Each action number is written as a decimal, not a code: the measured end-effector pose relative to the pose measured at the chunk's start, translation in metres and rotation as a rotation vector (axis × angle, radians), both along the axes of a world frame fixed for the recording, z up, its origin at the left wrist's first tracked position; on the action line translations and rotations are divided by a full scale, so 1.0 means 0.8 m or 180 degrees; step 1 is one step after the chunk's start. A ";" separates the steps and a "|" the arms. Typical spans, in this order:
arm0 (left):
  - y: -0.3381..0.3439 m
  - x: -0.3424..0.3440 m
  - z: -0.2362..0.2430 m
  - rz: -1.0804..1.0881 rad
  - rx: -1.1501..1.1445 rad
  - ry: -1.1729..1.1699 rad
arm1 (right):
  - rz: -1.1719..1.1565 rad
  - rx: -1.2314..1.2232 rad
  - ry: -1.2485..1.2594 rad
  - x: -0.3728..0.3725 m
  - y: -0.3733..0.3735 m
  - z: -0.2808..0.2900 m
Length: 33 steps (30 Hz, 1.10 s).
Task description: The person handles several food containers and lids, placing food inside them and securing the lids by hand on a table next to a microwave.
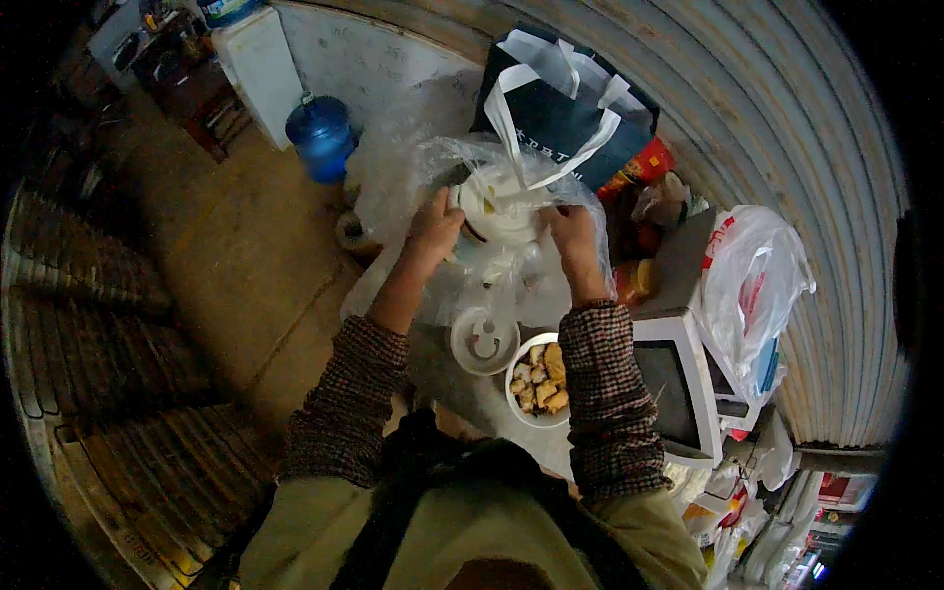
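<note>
In front of me a clear plastic bag [388,221] spreads over the work surface, with a white round container [506,218] inside its opening. My left hand [436,232] grips the bag at the container's left side. On the right side my right hand [572,234] is closed, pinching the bag's film. Nearer to me is a white round lid or shallow dish [487,341] with a curved mark in its middle. Beside it, partly behind my right sleeve, stands a white bowl [514,398] of browned food chunks [541,379].
A dark shopping bag [565,108] with white handles stands behind the container. To the right are a white microwave-like appliance [710,418] and a stuffed white plastic bag [755,280]. A blue water jug [322,138] sits on the floor at back left. Corrugated metal [787,128] walls the right.
</note>
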<state>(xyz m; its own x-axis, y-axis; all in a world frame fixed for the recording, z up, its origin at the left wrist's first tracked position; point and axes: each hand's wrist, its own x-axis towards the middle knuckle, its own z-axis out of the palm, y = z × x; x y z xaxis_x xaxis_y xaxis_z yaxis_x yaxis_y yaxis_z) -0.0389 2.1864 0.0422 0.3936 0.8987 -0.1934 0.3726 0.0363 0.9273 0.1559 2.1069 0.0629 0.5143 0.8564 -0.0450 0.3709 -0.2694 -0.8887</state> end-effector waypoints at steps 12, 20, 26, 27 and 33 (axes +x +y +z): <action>-0.007 -0.058 0.025 0.0354 -0.1089 -0.2709 | 0.0086 0.0337 -0.0828 0.000 -0.019 0.009; -0.029 -0.098 0.057 0.0579 -0.1323 -0.3330 | -0.0343 -0.0493 0.1250 -0.033 -0.021 -0.010; -0.036 -0.085 0.080 0.0989 -0.1377 -0.3228 | -0.0499 -0.0353 0.0923 -0.051 -0.018 0.004; -0.033 -0.082 0.082 0.1036 -0.1533 -0.3311 | -0.0539 -0.0281 0.0977 -0.049 -0.017 -0.004; -0.023 -0.080 0.068 0.0804 -0.1539 -0.3473 | -0.0559 0.0314 0.1295 -0.048 -0.028 -0.022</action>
